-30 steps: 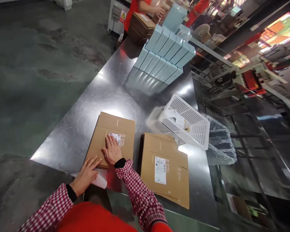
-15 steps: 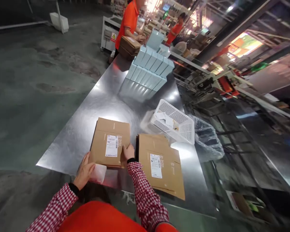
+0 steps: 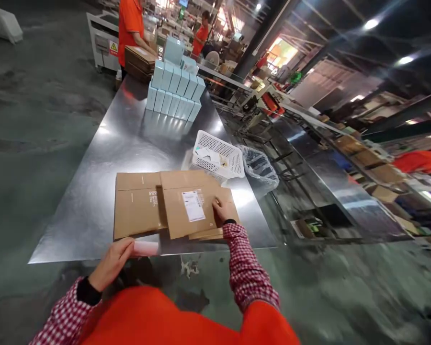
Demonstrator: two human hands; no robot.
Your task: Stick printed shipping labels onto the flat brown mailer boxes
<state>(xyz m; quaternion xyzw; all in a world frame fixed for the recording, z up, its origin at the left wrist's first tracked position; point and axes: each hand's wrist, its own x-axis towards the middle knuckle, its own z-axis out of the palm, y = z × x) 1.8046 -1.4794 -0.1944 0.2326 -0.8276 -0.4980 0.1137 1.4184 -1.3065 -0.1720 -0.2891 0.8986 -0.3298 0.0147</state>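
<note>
My left hand [image 3: 111, 261] is closed on a small white pad of what look like labels [image 3: 146, 248] at the table's near edge. Fingers of my right hand [image 3: 224, 210] grip the right side of a flattened cardboard box [image 3: 175, 211] bearing a white printed label [image 3: 193, 206]. That box lies slightly askew, overlapping the right-hand stack of flattened boxes [image 3: 230, 195]. To its left sits another stack of flattened boxes [image 3: 134, 208], whose top one shows printed lettering and no label on its visible part.
Beyond the cardboard stand a white perforated basket [image 3: 219, 143] with papers inside and rows of pale blue boxes [image 3: 175, 84]. A clear plastic-lined bin [image 3: 260, 170] stands beside the metal table [image 3: 79, 206]. At the far end, a co-worker in orange [image 3: 131, 26] handles brown cardboard [image 3: 140, 62].
My right hand has carried the labelled flattened box rightward from the left stack onto the right one, uncovering an unlabelled box. My left hand has drawn back with the white pad. The view has turned right.
</note>
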